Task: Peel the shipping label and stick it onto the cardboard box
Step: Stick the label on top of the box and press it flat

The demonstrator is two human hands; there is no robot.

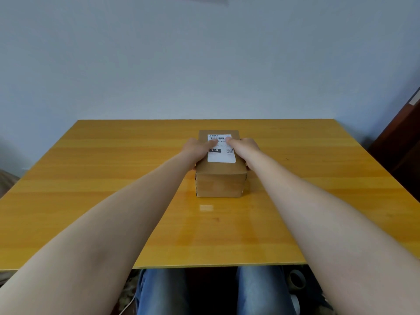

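Small brown cardboard box (220,178): at centre of glossy yellow wooden table (91,178). White printed shipping label (221,153): flat on box top, barcode end farthest away. Left hand (200,148): fingers extended, close together, tips pressed on label. Right hand (244,148): likewise, fingertips down on label's far end.

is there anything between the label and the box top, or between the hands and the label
Nothing visible. The shipping label lies flat on the cardboard box top, and fingertips of the left hand and right hand press directly on it.
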